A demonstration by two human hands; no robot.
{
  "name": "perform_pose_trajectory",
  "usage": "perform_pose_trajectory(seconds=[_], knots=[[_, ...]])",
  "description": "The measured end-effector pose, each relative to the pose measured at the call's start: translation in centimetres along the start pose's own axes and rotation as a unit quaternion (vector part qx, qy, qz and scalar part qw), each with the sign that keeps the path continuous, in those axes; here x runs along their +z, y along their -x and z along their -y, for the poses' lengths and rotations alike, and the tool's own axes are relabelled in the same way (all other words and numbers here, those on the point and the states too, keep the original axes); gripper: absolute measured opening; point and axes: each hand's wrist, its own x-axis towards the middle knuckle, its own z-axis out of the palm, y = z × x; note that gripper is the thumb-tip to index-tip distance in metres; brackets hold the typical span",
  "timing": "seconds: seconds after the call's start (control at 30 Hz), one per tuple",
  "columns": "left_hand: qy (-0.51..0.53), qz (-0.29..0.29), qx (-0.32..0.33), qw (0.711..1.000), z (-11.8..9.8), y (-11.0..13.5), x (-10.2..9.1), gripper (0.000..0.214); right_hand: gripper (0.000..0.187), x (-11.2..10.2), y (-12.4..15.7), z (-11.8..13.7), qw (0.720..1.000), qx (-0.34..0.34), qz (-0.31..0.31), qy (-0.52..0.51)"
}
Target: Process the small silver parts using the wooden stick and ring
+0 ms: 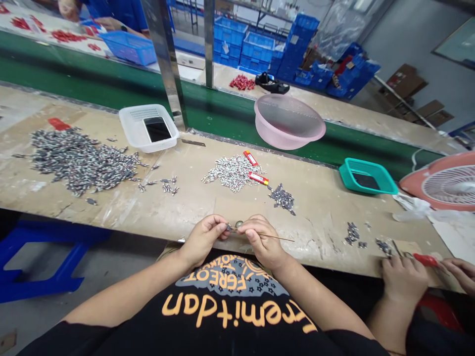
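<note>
Left hand [210, 232] is pinching a small grey part [229, 227] between thumb and fingertips; right hand [263, 240] is gripping a thin brown rod [280, 238], tail sticking out to the right. Part is sitting just above the bench [319, 217] front edge, between the hands; can't tell if the rod is entering it. To do this well, I'd be bracing the part low, lining the rod up with it, and pressing lightly, since something this small is likely to be slipping. A round metallic piece [239, 224] is showing beside the right fingertips. Bench is looking worn and scuffed, carrying a white-and-silver pile [232, 173], a dark pile [283, 198] and a big grey heap [81, 160] on the left. Pink basin [285, 138] is sitting behind, by a green strip [218, 118]; a co-worker's hand [404, 277] is resting at far right; blue crates [256, 49] are standing across the room.
</note>
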Motion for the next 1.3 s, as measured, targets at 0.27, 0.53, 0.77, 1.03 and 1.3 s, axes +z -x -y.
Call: perform_pose_trajectory(seconds=[0.27,0.53,0.77,1.03,1.3], knots=[[-0.007,0.011,0.001,1.0,0.1,-0.1,-0.2,0.016,0.022,-0.2,0.0,0.2,1.0,0.0,0.002,-0.003],[0.002,0.014,-0.006,1.0,-0.1,-0.1,-0.2,0.018,0.023,-0.3,-0.1,0.2,1.0,0.01,0.012,0.011],[0.005,0.011,-0.003,1.0,0.0,-0.2,-0.2,0.017,0.022,-0.4,0.0,0.2,1.0,0.011,0.016,0.018],[0.011,0.004,-0.006,1.0,0.1,-0.2,-0.3,0.017,0.024,-0.9,0.7,-2.2,0.992,0.037,0.043,0.113],[-0.018,0.012,-0.005,1.0,-0.1,-0.1,-0.1,0.016,0.023,-1.0,0.8,-1.1,0.999,0.019,0.002,0.045]])
